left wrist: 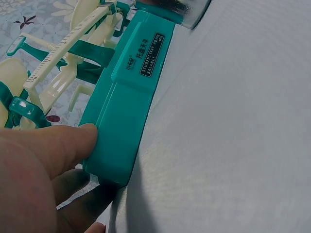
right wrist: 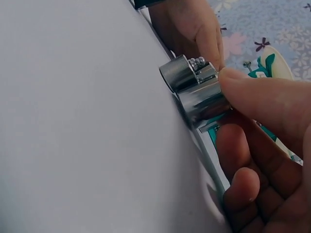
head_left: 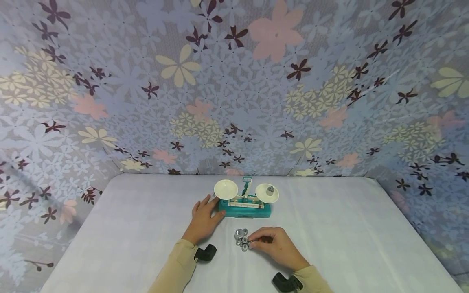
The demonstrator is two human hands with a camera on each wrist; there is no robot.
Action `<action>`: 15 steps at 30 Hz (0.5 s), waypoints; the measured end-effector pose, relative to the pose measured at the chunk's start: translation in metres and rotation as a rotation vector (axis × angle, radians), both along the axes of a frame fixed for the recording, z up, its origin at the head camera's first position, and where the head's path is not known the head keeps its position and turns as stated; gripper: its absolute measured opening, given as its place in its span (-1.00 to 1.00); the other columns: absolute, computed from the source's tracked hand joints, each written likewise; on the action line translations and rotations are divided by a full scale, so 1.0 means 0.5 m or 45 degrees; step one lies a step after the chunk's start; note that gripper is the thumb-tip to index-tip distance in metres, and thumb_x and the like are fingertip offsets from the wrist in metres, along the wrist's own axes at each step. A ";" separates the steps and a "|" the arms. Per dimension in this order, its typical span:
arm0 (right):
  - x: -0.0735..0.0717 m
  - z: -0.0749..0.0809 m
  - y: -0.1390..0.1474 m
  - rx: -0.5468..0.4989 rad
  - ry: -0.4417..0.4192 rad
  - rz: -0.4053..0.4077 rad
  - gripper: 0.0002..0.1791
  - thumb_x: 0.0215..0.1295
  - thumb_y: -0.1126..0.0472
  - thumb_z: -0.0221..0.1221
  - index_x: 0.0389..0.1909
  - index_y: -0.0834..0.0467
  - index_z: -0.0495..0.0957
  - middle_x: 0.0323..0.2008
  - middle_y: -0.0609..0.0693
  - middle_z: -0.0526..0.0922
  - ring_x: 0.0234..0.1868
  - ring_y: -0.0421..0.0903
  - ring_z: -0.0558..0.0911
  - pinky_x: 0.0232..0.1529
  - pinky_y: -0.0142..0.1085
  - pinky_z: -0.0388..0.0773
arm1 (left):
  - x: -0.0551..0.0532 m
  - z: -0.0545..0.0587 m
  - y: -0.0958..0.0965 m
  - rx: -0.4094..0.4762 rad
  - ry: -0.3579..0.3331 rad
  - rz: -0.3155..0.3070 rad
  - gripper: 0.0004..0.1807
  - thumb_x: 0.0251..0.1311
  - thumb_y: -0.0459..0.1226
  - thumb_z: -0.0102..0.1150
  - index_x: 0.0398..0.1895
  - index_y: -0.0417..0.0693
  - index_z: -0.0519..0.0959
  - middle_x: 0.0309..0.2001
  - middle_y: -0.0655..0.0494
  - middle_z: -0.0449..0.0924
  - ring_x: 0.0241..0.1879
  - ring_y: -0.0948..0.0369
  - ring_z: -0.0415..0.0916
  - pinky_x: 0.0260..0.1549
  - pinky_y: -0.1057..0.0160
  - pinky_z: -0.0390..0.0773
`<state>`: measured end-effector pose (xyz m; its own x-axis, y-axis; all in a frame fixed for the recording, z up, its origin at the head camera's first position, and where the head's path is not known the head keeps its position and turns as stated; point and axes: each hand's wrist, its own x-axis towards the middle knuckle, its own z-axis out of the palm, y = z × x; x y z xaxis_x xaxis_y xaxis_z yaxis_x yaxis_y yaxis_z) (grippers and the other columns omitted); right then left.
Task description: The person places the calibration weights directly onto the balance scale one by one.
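A teal and cream tray balance (head_left: 244, 211) stands on the table, its label facing the near side. My left hand (head_left: 203, 221) holds the left end of its base, the thumb (left wrist: 73, 145) on the front and the other fingers behind the end. Silver weights (head_left: 239, 233) are clustered on the cloth in front of the balance. At the cluster's right edge my right hand (head_left: 276, 245) pinches a cylindrical metal weight (right wrist: 209, 101) between thumb and forefinger. Another weight (head_left: 270, 190) sits in the right pan (head_left: 262, 196); the left pan (head_left: 225, 189) holds nothing.
A pale cloth covers the table (head_left: 348, 232). Behind it and along the sides hangs a flower-patterned fabric (head_left: 234, 93). Black wrist cameras are strapped on both forearms, close over the cloth.
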<state>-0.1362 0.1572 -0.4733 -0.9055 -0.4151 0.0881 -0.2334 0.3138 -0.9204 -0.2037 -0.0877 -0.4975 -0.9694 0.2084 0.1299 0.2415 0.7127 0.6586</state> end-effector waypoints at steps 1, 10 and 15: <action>0.000 0.000 0.000 -0.005 -0.003 0.001 -0.86 0.12 0.24 0.28 -0.29 0.17 0.68 -0.32 0.01 0.68 -0.38 -0.19 0.57 -0.38 -0.35 0.54 | 0.000 0.000 0.000 0.003 0.002 0.000 -0.38 0.26 -0.04 0.02 0.31 -0.16 0.29 0.28 -0.05 0.31 0.37 -0.04 0.00 0.28 -0.16 -0.18; -0.002 0.002 0.004 -0.019 -0.006 0.012 -0.84 0.13 0.23 0.27 -0.27 0.18 0.67 -0.29 0.03 0.68 -0.35 -0.16 0.60 -0.36 -0.36 0.56 | -0.001 -0.005 -0.001 0.030 0.037 -0.012 -0.38 0.25 -0.04 0.03 0.31 -0.16 0.29 0.28 -0.03 0.32 0.36 -0.05 0.01 0.27 -0.18 -0.17; -0.003 0.005 0.004 -0.039 0.025 0.019 -0.83 0.14 0.23 0.27 -0.26 0.20 0.67 -0.28 0.05 0.68 -0.37 -0.13 0.60 -0.38 -0.34 0.56 | -0.001 -0.004 -0.001 0.027 0.036 -0.011 -0.38 0.25 -0.03 0.02 0.32 -0.15 0.28 0.28 -0.02 0.32 0.37 -0.04 0.01 0.28 -0.17 -0.18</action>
<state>-0.1376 0.1591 -0.4707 -0.8971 -0.4255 0.1190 -0.2563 0.2818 -0.9246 -0.2044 -0.0881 -0.4997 -0.9634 0.2139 0.1617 0.2665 0.6966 0.6662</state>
